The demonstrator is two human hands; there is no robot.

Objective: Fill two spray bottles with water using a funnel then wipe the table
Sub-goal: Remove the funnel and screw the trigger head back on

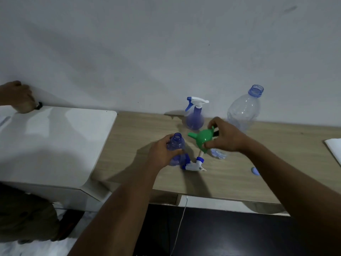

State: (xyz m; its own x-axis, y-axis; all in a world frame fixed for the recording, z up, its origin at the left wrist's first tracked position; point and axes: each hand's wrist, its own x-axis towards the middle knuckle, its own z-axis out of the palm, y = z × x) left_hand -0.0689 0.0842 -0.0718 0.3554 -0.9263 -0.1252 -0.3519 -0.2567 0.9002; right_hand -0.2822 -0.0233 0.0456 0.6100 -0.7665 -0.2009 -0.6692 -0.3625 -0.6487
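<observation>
My left hand (162, 150) grips an open blue spray bottle (177, 145) standing on the wooden table (230, 174). Its white and blue trigger head (193, 164) lies on the table just right of it. My right hand (226, 135) holds a green funnel (202, 138) tilted on its side, spout pointing left toward the open bottle's mouth. A second blue spray bottle (195, 115) with its trigger head on stands behind by the wall. A large clear water bottle (244, 109), uncapped, stands at the back right.
A blue cap (255, 171) lies on the table to the right. White paper (335, 148) sits at the right edge. A white cabinet top (55, 137) adjoins the table on the left, with another person's hand (18, 97) on it.
</observation>
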